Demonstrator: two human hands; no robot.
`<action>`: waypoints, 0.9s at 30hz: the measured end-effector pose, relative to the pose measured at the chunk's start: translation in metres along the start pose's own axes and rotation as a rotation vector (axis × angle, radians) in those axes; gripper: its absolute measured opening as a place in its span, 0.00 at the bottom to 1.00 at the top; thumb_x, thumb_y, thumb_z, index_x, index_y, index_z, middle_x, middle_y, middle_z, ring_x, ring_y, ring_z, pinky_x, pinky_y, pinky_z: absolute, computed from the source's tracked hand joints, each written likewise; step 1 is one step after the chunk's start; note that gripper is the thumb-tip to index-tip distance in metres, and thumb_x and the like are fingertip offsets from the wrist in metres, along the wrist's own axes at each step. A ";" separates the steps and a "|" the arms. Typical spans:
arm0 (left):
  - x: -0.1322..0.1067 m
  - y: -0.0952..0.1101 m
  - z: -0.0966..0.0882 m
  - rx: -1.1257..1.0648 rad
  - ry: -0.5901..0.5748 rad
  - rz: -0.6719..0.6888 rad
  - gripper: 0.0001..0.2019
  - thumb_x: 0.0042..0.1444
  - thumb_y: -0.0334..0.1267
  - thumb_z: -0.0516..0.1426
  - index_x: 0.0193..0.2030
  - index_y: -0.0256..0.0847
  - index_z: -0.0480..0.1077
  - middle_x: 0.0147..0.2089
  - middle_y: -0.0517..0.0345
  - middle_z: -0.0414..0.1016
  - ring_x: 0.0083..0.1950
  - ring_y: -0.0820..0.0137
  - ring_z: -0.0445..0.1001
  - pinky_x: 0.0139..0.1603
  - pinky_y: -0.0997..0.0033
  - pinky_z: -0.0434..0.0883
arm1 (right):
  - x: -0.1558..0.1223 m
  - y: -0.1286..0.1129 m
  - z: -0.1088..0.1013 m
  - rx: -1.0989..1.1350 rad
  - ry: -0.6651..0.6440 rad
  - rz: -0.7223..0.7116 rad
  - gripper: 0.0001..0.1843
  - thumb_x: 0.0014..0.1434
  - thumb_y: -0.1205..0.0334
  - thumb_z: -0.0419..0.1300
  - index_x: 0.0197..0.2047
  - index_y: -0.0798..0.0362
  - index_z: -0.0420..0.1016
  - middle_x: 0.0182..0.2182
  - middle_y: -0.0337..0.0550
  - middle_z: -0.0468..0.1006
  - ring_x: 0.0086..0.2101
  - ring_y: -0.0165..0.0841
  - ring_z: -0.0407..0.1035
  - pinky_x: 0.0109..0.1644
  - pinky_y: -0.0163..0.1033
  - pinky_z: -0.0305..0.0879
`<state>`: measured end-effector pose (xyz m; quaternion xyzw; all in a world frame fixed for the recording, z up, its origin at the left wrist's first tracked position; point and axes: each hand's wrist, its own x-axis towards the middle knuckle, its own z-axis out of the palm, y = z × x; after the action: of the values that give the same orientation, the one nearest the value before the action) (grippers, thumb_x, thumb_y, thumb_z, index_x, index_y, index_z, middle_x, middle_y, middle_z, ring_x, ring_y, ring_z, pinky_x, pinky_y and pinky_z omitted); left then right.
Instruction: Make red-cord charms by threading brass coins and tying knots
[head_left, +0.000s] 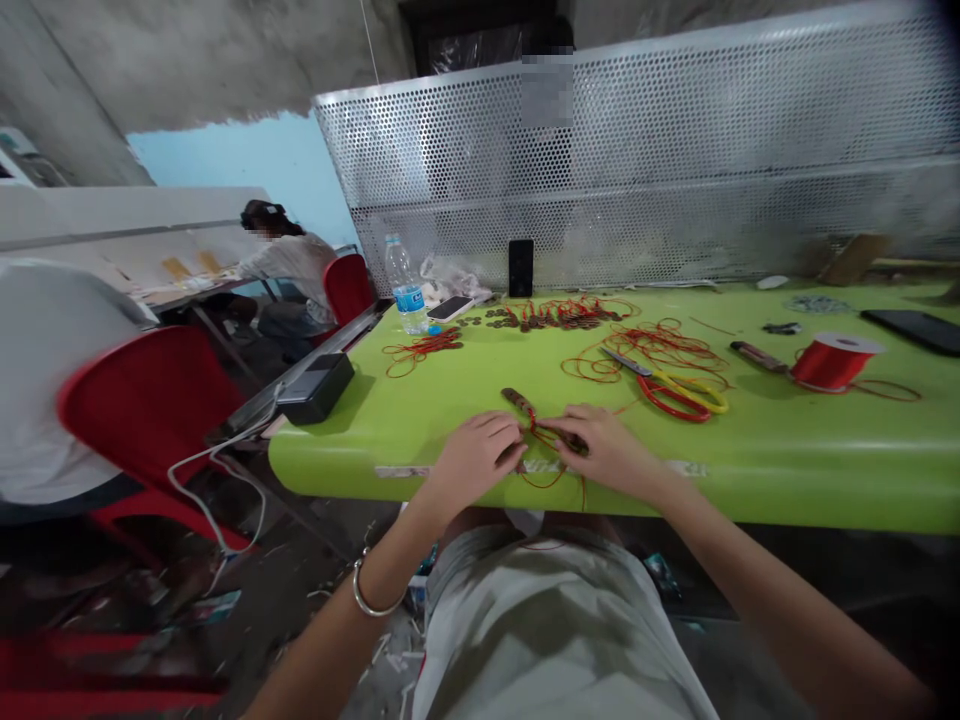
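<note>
At the front of the green table, a short row of brown coin-like discs (517, 401) is joined to thin red cord (545, 484). My left hand (480, 455) is closed just below the discs, its fingertips bent at the cord; what lies inside them is hidden. From the right, my right hand (600, 450) pinches the red cord near the knotted part, with something dark and brown under its fingers. Loose cord ends hang over the table's edge. Scissors (675, 393) with red and yellow handles lie beyond my right hand, beside a tangle of red cord (660, 348).
Finished-looking corded discs (555, 316) lie in a heap at the back. A water bottle (406, 285), a phone (450, 308) and a black box (316, 388) are on the left. A red spool (834, 362) stands right. A perforated metal screen (637, 180) borders the table (787, 450). Other people sit left.
</note>
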<state>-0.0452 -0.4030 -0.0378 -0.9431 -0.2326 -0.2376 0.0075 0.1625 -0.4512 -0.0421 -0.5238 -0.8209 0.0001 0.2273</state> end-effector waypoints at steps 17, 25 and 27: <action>0.024 0.004 0.003 -0.139 0.069 -0.263 0.01 0.53 0.32 0.57 0.32 0.41 0.71 0.36 0.57 0.74 0.40 0.65 0.71 0.42 0.65 0.68 | -0.013 -0.013 0.002 -0.089 0.050 0.063 0.22 0.54 0.67 0.53 0.54 0.53 0.69 0.38 0.47 0.71 0.41 0.38 0.62 0.46 0.43 0.58; 0.025 0.004 0.007 -0.309 0.161 -0.353 0.03 0.53 0.33 0.58 0.29 0.40 0.71 0.34 0.59 0.75 0.38 0.68 0.72 0.43 0.66 0.68 | -0.018 -0.013 0.003 -0.024 0.043 0.100 0.25 0.51 0.68 0.54 0.55 0.53 0.68 0.39 0.46 0.71 0.41 0.39 0.61 0.48 0.44 0.59; 0.025 0.006 0.009 -0.271 0.199 -0.362 0.02 0.51 0.33 0.58 0.28 0.41 0.71 0.32 0.59 0.75 0.38 0.68 0.72 0.43 0.65 0.68 | -0.019 -0.013 0.004 -0.008 0.055 0.108 0.26 0.51 0.68 0.54 0.55 0.52 0.68 0.39 0.46 0.71 0.41 0.39 0.61 0.48 0.44 0.59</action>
<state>-0.0191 -0.3966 -0.0342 -0.8503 -0.3621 -0.3559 -0.1387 0.1564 -0.4730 -0.0492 -0.5680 -0.7850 -0.0054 0.2472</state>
